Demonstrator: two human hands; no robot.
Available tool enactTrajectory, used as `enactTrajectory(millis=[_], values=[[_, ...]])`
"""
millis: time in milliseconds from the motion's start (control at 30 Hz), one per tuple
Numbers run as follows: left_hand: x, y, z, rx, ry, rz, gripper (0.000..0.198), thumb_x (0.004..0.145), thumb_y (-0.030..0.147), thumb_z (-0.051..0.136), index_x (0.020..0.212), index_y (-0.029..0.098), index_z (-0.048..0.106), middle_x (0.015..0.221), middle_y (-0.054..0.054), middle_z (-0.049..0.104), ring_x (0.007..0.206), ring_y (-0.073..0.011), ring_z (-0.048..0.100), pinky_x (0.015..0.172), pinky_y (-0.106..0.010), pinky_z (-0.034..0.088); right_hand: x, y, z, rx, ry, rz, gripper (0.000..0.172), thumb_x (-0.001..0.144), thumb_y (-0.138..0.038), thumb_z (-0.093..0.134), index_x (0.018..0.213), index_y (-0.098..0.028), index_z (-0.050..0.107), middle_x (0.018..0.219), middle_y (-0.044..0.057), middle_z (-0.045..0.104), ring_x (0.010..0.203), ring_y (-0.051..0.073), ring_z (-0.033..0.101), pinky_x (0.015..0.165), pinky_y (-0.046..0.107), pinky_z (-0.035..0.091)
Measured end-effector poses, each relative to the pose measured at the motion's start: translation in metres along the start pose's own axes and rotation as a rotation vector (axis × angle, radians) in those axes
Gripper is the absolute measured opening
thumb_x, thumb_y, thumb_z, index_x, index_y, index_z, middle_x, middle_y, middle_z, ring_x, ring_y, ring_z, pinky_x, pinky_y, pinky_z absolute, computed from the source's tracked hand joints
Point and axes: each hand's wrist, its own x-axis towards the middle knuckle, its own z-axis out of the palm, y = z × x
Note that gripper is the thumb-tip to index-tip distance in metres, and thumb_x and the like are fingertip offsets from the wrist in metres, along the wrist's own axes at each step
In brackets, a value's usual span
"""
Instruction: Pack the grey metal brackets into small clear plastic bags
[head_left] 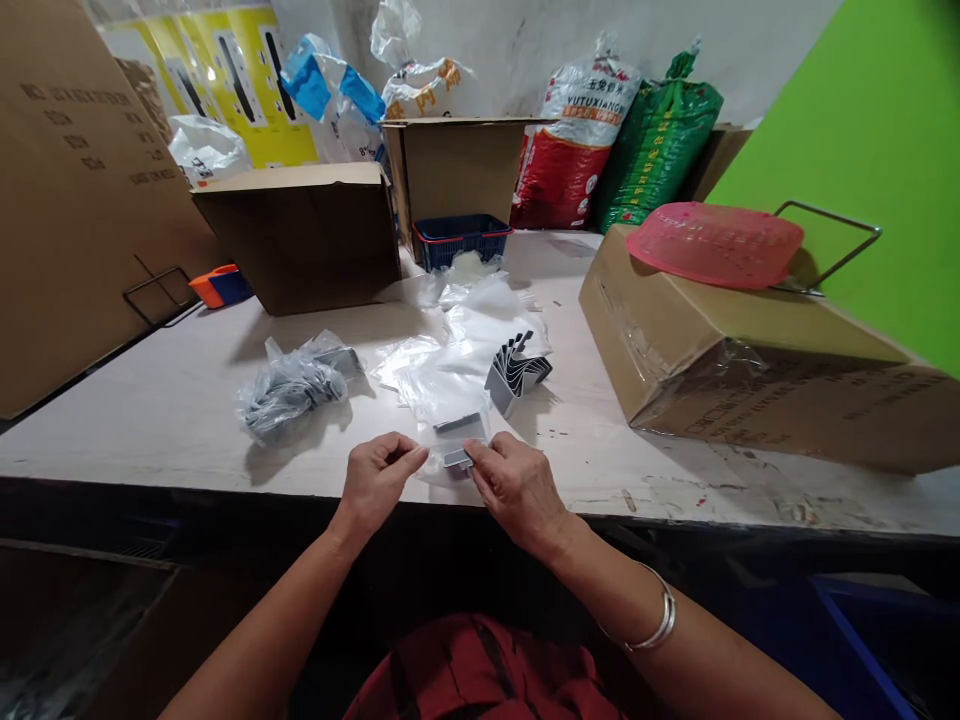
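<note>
My R hand [517, 490] pinches a grey metal bracket [456, 459] at 12 o'clock, thumb & fingertips on it. Looks light, stiff, thin: best held by the edges. My L hand [379, 482] is just beside it, fingers pressed together; can't tell if it holds anything. Clear plastic bag [442, 385] just past it at 12, bent metal clips [517, 372] at 1, bagged grey pcs [292, 395] at 10, all on the table [225, 440].

Grey metal brackets [457, 459] rest on clear plastic [431, 395].
</note>
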Motion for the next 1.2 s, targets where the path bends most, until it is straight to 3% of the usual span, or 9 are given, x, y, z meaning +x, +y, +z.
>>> enactTrajectory(millis=[133,333,467,600,800,900,1033,1133,1200], values=[[0.008,0.018,0.014,-0.001,0.149,0.149,0.016,0.067,0.026,0.059,0.055,0.016,0.057,0.055,0.002,0.053,0.053,-0.0089,0.045,0.053,-0.021,0.036,0.002,-0.005,0.006,0.066,-0.092,0.107,0.019,0.071,-0.012,0.045,0.081,-0.014,0.061,0.063,0.005,0.053,0.054,0.013,0.046,0.051,0.024,0.032],[0.017,0.008,0.004,0.120,0.303,0.189,0.017,0.068,0.024,0.058,0.053,0.017,0.054,0.053,0.003,0.049,0.051,-0.0093,0.042,0.053,-0.022,0.035,0.005,0.005,0.005,0.923,-0.011,0.622,0.013,0.065,-0.022,0.051,0.076,-0.016,0.055,0.049,-0.007,0.038,0.044,0.007,0.034,0.045,0.021,0.030],[0.013,0.010,-0.003,0.197,0.283,0.311,0.015,0.068,0.023,0.058,0.054,0.017,0.055,0.053,0.003,0.049,0.050,-0.0088,0.042,0.053,-0.022,0.034,0.006,-0.005,-0.002,1.415,0.041,0.665,0.013,0.065,-0.027,0.057,0.073,-0.017,0.056,0.057,-0.005,0.046,0.045,0.006,0.038,0.046,0.021,0.031],[0.014,0.017,0.000,0.196,0.308,0.306,0.017,0.069,0.022,0.058,0.053,0.017,0.054,0.052,0.003,0.049,0.051,-0.0088,0.043,0.053,-0.022,0.034,0.008,-0.014,-0.007,1.544,-0.026,0.697,0.013,0.065,-0.025,0.060,0.075,-0.016,0.059,0.053,-0.006,0.045,0.045,0.006,0.040,0.049,0.022,0.034],[0.021,0.018,0.005,0.057,0.295,0.259,0.017,0.069,0.026,0.059,0.056,0.016,0.057,0.054,0.002,0.050,0.052,-0.0092,0.045,0.053,-0.022,0.037,0.003,-0.011,-0.014,1.439,-0.066,0.609,0.015,0.074,-0.030,0.057,0.081,-0.017,0.060,0.057,-0.003,0.048,0.054,0.009,0.045,0.057,0.025,0.039],[0.019,0.015,0.006,0.001,0.291,0.214,0.016,0.068,0.026,0.060,0.056,0.016,0.057,0.053,0.002,0.050,0.051,-0.0092,0.044,0.051,-0.022,0.036,-0.001,-0.008,-0.013,1.318,-0.114,0.481,0.015,0.077,-0.029,0.053,0.086,-0.018,0.059,0.065,-0.001,0.052,0.061,0.011,0.049,0.063,0.026,0.042],[0.008,0.012,0.009,-0.063,0.217,0.154,0.015,0.068,0.025,0.061,0.056,0.017,0.057,0.055,0.002,0.052,0.051,-0.0096,0.047,0.050,-0.022,0.038,-0.009,-0.005,-0.007,0.924,-0.139,0.120,0.012,0.077,-0.019,0.049,0.087,-0.019,0.057,0.079,0.003,0.055,0.069,0.012,0.052,0.064,0.025,0.043],[-0.006,0.009,0.011,-0.023,0.163,0.175,0.014,0.069,0.025,0.060,0.058,0.017,0.058,0.055,0.001,0.053,0.052,-0.0102,0.048,0.052,-0.022,0.039,-0.012,-0.004,-0.003,0.490,-0.005,-0.198,0.017,0.081,-0.012,0.043,0.083,-0.019,0.059,0.076,0.004,0.057,0.068,0.012,0.051,0.063,0.026,0.040],[-0.016,0.006,0.012,0.059,0.128,0.227,0.014,0.074,0.026,0.056,0.063,0.018,0.060,0.056,0.001,0.053,0.054,-0.0106,0.049,0.055,-0.022,0.041,-0.011,-0.003,-0.001,0.285,0.112,-0.289,0.021,0.082,-0.009,0.041,0.079,-0.018,0.060,0.071,0.004,0.057,0.067,0.012,0.049,0.061,0.026,0.037]])
